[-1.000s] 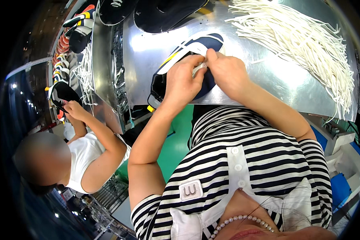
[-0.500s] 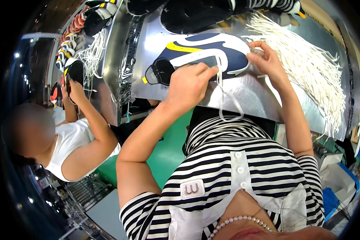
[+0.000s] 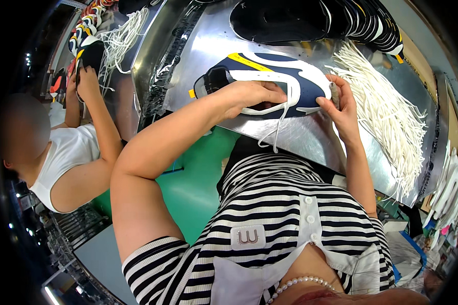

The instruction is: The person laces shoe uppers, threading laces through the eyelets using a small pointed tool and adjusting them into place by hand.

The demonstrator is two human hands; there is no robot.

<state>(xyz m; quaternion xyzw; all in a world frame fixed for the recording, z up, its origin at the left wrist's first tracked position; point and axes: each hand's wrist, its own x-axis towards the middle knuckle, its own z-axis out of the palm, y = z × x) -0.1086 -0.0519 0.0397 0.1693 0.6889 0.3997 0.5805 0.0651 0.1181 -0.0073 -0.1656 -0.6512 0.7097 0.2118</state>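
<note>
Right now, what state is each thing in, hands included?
Shoe, toe to the right, opening partly covered.
Lace, trailing loose from the shoe.
Left hand, fingers bent at the opening; grip on lace unclear.
Right hand, at the toe, thumb against it.
Lace pile, loose, spread on the table.
Stack of uppers, packed in a row.
Other shoe, held by a co-worker.

The left hand point(image 3: 250, 96) lay with its back mostly upward, its fingers point(image 3: 275, 94) bent and pointing toward the right hand point(image 3: 346, 109). From the left hand, the left forearm point(image 3: 178, 133) slanted down and outward to a bent elbow point(image 3: 135, 170). Apart from the left hand, the right hand curved loosely, its thumb point(image 3: 326, 105) spread from the fingers and angled toward the left hand. The right forearm point(image 3: 360, 170) ran steeply below the right hand.
</note>
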